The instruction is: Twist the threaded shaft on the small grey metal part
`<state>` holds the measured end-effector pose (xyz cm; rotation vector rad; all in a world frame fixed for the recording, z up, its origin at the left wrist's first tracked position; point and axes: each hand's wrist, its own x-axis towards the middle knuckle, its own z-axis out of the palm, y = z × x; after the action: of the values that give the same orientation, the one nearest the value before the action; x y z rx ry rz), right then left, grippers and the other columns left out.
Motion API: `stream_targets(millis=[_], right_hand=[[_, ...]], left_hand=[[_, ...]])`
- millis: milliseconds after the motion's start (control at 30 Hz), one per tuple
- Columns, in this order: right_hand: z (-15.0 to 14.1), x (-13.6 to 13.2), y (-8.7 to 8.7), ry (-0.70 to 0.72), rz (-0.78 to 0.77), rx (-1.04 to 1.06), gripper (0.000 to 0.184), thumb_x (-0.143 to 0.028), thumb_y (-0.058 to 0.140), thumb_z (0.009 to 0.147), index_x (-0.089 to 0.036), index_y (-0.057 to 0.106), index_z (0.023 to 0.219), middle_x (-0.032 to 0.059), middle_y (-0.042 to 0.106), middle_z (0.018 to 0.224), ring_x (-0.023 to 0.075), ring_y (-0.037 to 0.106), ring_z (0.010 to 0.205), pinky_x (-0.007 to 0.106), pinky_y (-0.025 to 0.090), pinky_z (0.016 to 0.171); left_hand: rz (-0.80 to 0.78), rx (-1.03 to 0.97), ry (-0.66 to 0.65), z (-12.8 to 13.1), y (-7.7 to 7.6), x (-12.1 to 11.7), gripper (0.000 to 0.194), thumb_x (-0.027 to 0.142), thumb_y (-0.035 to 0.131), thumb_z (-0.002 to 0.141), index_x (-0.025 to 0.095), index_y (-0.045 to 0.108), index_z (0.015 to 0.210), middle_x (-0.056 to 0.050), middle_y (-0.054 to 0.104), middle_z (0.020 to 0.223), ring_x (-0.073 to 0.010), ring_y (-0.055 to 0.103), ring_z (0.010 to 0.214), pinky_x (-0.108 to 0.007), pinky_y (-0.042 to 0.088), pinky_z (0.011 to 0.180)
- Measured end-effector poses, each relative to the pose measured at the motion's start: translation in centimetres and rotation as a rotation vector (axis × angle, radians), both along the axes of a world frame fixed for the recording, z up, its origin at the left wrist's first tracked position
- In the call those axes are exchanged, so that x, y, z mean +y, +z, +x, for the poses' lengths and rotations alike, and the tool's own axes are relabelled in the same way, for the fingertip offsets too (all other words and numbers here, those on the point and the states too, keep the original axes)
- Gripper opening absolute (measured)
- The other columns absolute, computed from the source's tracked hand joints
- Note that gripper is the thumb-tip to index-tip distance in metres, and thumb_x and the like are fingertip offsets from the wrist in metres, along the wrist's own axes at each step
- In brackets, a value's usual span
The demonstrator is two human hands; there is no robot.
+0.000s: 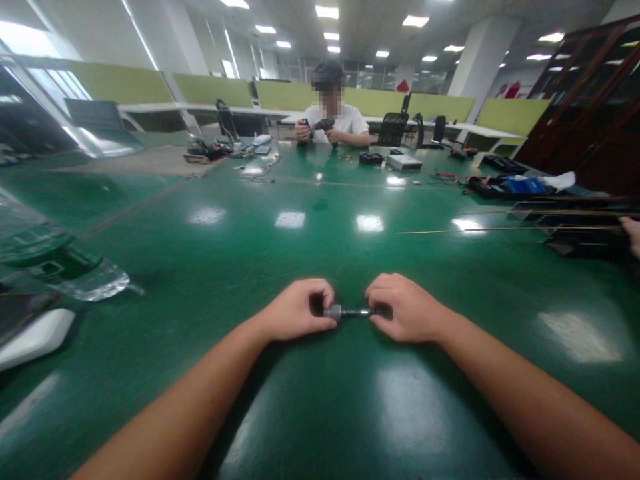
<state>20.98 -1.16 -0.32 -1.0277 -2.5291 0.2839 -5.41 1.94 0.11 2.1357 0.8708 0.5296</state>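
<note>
A small metal tool [356, 313] lies level between my hands, low over the green table [320, 260] or resting on it. It has a thick grey cylinder at its left end and a thin dark shaft running right; its exact kind is not clear. My left hand [297, 310] grips the thick end between thumb and curled fingers. At the other end, my right hand [407, 308] closes its thumb and fingers around the thin tip, which is partly hidden.
A clear plastic bottle [65, 257] lies at the left, with a white object [37, 339] nearer me. Across the table sits a person [333, 120] holding a dark tool. Black trays [575, 233] and thin rods [450, 231] lie at right, near another person's hand [633, 235].
</note>
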Motion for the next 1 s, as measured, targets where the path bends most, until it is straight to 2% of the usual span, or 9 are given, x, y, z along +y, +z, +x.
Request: stream_targets(millis=[200,433,600,800,1000], right_hand=[[-0.8,-0.2,-0.2,0.079,-0.003,0.024,0.007,-0.022,0.069,0.083,-0.020,0.065,0.088,0.0072,0.069,0.102,0.0218,0.061,0.098,0.037,0.044,0.087],[-2.7,0.1,-1.5,0.033,-0.010,0.077,0.008,-0.026,0.066,0.090,-0.019,0.062,0.091,0.0063,0.069,0.098,0.0200,0.061,0.095,0.033,0.044,0.084],[-2.9,0.3,-1.6,0.005,-0.009,0.073,0.010,-0.028,0.068,0.089,-0.019,0.062,0.090,0.0055,0.069,0.096,0.0199,0.060,0.094,0.033,0.042,0.082],[-2.8,0.0,-1.2,0.024,-0.010,0.076,0.019,-0.035,0.072,0.085,-0.019,0.064,0.092,0.0057,0.069,0.096,0.0206,0.060,0.095,0.034,0.044,0.085],[-2.1,-0.3,-1.1,0.023,-0.027,0.120,0.020,-0.026,0.074,0.079,-0.019,0.066,0.095,0.0060,0.070,0.102,0.0215,0.062,0.097,0.035,0.047,0.087]], left_hand=[[-0.018,0.006,0.009,0.1,0.1,-0.1,0.021,0.022,0.077,0.071,0.016,0.058,0.077,0.000,0.062,0.083,-0.0157,0.058,0.077,-0.027,0.048,0.073],[0.038,0.002,-0.024,0.2,-0.3,0.1,0.024,0.026,0.078,0.073,0.017,0.056,0.072,0.000,0.059,0.083,-0.0155,0.056,0.077,-0.026,0.045,0.072],[0.047,-0.008,-0.052,0.3,-0.2,0.1,0.026,0.030,0.077,0.076,0.017,0.054,0.075,-0.001,0.059,0.087,-0.0167,0.056,0.081,-0.027,0.045,0.075],[-0.035,-0.060,-0.111,-0.1,0.3,0.2,0.018,0.027,0.066,0.085,0.015,0.056,0.077,-0.005,0.062,0.093,-0.0183,0.058,0.087,-0.029,0.046,0.080],[-0.064,-0.076,-0.085,-0.1,0.2,0.2,0.017,0.023,0.069,0.081,0.016,0.054,0.078,-0.004,0.063,0.091,-0.0189,0.059,0.087,-0.030,0.047,0.081]])
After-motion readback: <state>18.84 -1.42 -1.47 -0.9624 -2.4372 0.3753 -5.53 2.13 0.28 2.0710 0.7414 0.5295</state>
